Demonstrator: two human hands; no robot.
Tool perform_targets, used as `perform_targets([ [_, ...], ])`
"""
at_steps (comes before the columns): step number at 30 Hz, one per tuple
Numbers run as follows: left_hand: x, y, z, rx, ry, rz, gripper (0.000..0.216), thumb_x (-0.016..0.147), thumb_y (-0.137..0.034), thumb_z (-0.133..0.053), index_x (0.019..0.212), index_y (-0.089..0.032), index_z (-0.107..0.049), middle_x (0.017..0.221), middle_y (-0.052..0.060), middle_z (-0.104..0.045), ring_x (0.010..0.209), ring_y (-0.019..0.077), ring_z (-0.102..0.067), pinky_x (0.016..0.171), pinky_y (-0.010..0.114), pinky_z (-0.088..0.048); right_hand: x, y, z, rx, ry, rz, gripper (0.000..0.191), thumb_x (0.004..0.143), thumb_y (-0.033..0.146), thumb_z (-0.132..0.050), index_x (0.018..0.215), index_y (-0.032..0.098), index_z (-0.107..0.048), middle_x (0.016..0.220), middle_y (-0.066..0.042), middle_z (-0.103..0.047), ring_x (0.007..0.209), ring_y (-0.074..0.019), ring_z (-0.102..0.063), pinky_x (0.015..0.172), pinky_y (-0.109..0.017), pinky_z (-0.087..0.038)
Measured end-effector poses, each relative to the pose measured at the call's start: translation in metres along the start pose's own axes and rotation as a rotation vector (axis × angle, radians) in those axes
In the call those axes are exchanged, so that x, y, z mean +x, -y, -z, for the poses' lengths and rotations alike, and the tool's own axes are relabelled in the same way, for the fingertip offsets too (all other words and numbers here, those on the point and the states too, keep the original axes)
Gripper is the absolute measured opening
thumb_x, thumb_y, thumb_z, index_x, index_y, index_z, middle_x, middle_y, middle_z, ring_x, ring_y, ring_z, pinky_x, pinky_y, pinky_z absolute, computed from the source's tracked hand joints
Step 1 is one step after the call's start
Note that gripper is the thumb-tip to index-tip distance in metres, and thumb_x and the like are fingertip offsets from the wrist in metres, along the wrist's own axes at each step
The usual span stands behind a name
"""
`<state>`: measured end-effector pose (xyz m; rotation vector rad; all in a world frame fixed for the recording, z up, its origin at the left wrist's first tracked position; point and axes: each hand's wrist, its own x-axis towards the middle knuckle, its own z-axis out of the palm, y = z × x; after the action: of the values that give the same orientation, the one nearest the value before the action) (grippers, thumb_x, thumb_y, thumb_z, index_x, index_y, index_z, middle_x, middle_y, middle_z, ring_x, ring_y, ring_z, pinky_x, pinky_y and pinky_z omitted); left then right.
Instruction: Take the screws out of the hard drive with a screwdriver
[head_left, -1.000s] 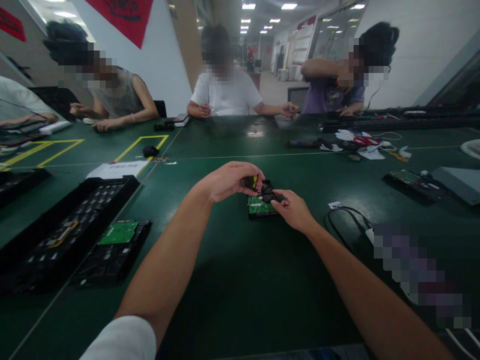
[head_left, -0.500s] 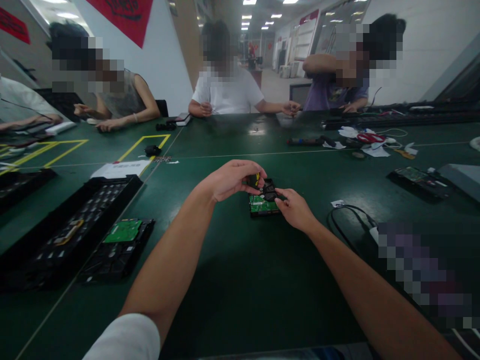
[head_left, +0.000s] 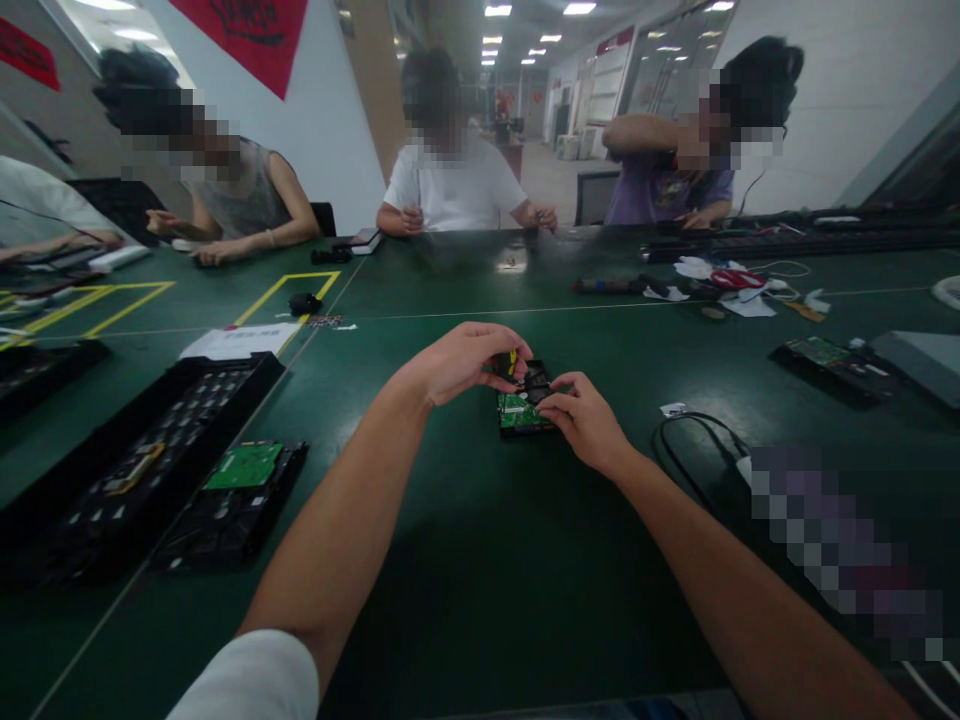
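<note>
Left hand (head_left: 463, 362) pinches a yellow-handled tool (head_left: 511, 362); right hand (head_left: 583, 424) grips the hard drive (head_left: 517, 412)

The green table (head_left: 465, 560) bore yellow tape (head_left: 281, 284) marking squares at far left. A drive (head_left: 520, 413) lay board-up at centre. To the left sat a long black tray (head_left: 127, 450), with a second drive (head_left: 236, 495) just beside it, green board up. A paper sheet (head_left: 236, 340) lay beyond the tray. To the right lay a white label (head_left: 671, 409), a looped black cable (head_left: 694, 445), a third drive (head_left: 825, 357) and a grey box (head_left: 919, 362). Red scissors (head_left: 731, 279) lay among paper scraps farther back.
</note>
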<state>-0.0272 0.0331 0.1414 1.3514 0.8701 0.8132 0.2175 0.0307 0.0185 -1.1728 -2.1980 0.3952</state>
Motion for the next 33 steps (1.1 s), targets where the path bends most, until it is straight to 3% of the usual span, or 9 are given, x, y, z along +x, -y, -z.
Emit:
perform_targets([
  [4, 0.0, -0.001, 0.0, 0.009, 0.005, 0.0, 0.026, 0.093, -0.038, -0.066, 0.093, -0.013, -0.074, 0.091, 0.01, -0.069, 0.088, 0.0201, -0.068, 0.076, 0.033, -0.061, -0.001, 0.003, 0.005, -0.037, 0.067, 0.092, 0.023, 0.103, 0.026, -0.057, 0.106, 0.024, -0.079, 0.121, -0.01, -0.064, 0.107, -0.0259, -0.062, 0.094, -0.042, -0.053],
  [9, -0.001, -0.001, 0.0, 0.013, -0.004, 0.001, 0.027, 0.092, -0.039, -0.068, 0.093, -0.013, -0.074, 0.092, 0.01, -0.07, 0.089, 0.0206, -0.068, 0.076, 0.033, -0.061, -0.006, 0.004, 0.01, -0.076, 0.096, 0.143, 0.027, 0.092, 0.036, -0.078, 0.116, 0.027, -0.079, 0.123, -0.012, -0.061, 0.112, -0.0294, -0.06, 0.097, -0.049, -0.053],
  [17, 0.006, 0.007, 0.0, -0.031, -0.025, -0.029, 0.027, 0.092, -0.038, -0.067, 0.095, -0.012, -0.074, 0.092, 0.011, -0.07, 0.087, 0.0194, -0.068, 0.073, 0.03, -0.06, -0.009, -0.002, 0.004, -0.139, 0.067, 0.067, 0.028, 0.095, 0.031, -0.073, 0.122, 0.026, -0.078, 0.122, -0.012, -0.062, 0.111, -0.0279, -0.062, 0.097, -0.047, -0.055],
  [23, 0.011, 0.012, -0.002, -0.087, -0.048, -0.061, 0.028, 0.091, -0.039, -0.07, 0.094, -0.012, -0.073, 0.091, 0.011, -0.071, 0.087, 0.0194, -0.069, 0.075, 0.031, -0.06, -0.006, -0.007, -0.001, -0.121, -0.003, -0.021, 0.03, 0.097, 0.022, -0.066, 0.125, 0.021, -0.077, 0.14, -0.016, -0.061, 0.119, -0.0295, -0.066, 0.108, -0.05, -0.052],
  [26, 0.013, 0.014, -0.003, -0.098, -0.059, -0.072, 0.027, 0.09, -0.039, -0.071, 0.094, -0.012, -0.073, 0.09, 0.011, -0.071, 0.086, 0.0194, -0.069, 0.074, 0.031, -0.061, -0.004, -0.003, -0.002, -0.172, 0.006, -0.032, 0.029, 0.098, 0.021, -0.065, 0.124, 0.019, -0.078, 0.14, -0.018, -0.064, 0.126, -0.0329, -0.065, 0.111, -0.051, -0.051],
  [33, 0.014, 0.016, -0.004, -0.092, -0.072, -0.095, 0.027, 0.091, -0.039, -0.07, 0.095, -0.013, -0.074, 0.089, 0.009, -0.071, 0.086, 0.0181, -0.068, 0.073, 0.029, -0.059, -0.006, 0.006, -0.002, -0.281, 0.056, -0.104, 0.021, 0.1, 0.022, -0.063, 0.112, 0.019, -0.08, 0.129, -0.019, -0.071, 0.113, -0.0353, -0.072, 0.1, -0.05, -0.056],
])
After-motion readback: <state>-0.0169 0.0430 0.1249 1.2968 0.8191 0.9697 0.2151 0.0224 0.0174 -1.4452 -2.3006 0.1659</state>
